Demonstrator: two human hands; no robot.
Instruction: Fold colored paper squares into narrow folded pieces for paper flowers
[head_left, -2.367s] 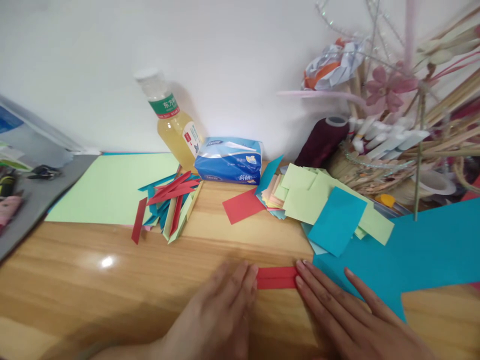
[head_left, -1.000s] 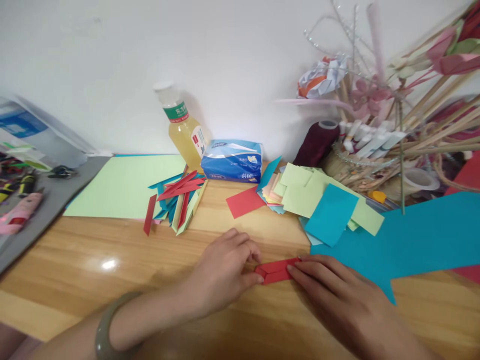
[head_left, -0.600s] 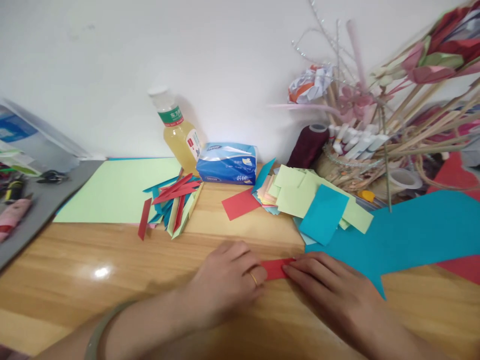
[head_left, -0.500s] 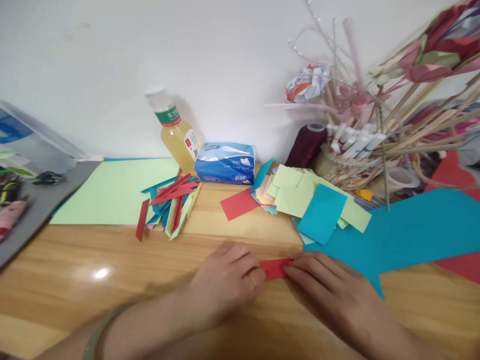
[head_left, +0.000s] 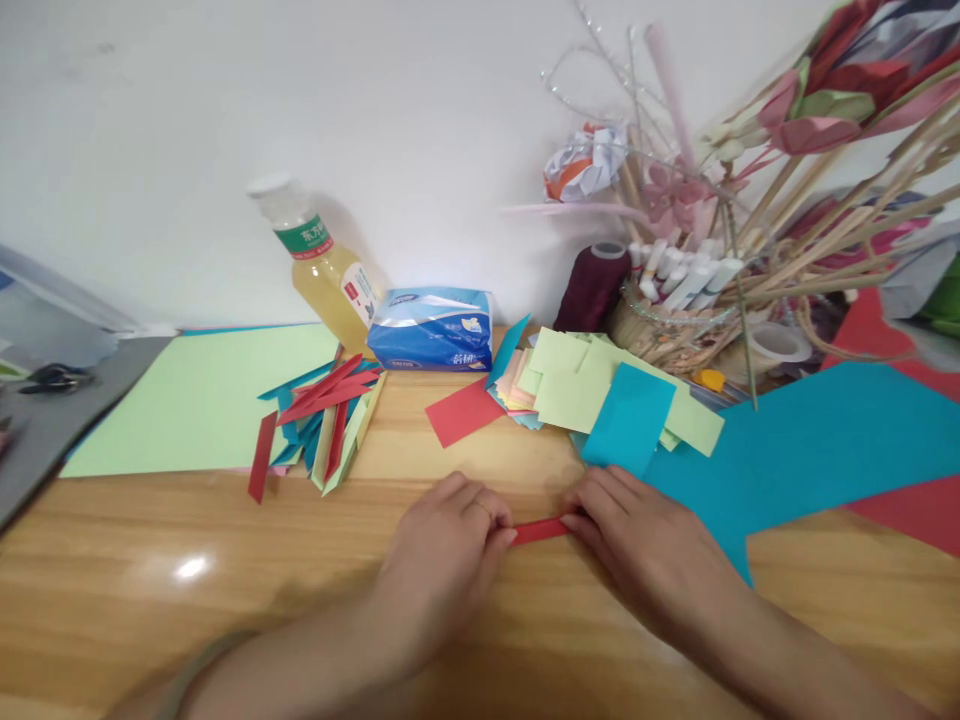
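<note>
A narrow folded strip of red paper [head_left: 540,530] lies between my two hands, low over the wooden table. My left hand [head_left: 450,540] pinches its left end, and a ring shows on one finger. The right end is pinched by my right hand [head_left: 645,540], fingers bent together. Beyond my right hand is a pile of light green paper pieces [head_left: 577,385] with a blue paper rectangle [head_left: 628,420] on top. A red paper rectangle [head_left: 463,412] sits beside the pile. Folded red, blue and green paper strips [head_left: 322,420] are heaped to the left.
A blue tissue pack [head_left: 431,330] and a bottle of yellow drink [head_left: 326,275] stand by the wall. Large green sheets [head_left: 187,400] lie left, blue paper [head_left: 825,440] right. A basket of markers [head_left: 667,325], a dark thread spool [head_left: 596,290] and paper flowers [head_left: 825,110] crowd the back right.
The red paper between my hands has become narrower, folded over lengthwise. Both hands have shifted slightly, and the whole view has moved a little to the right.
</note>
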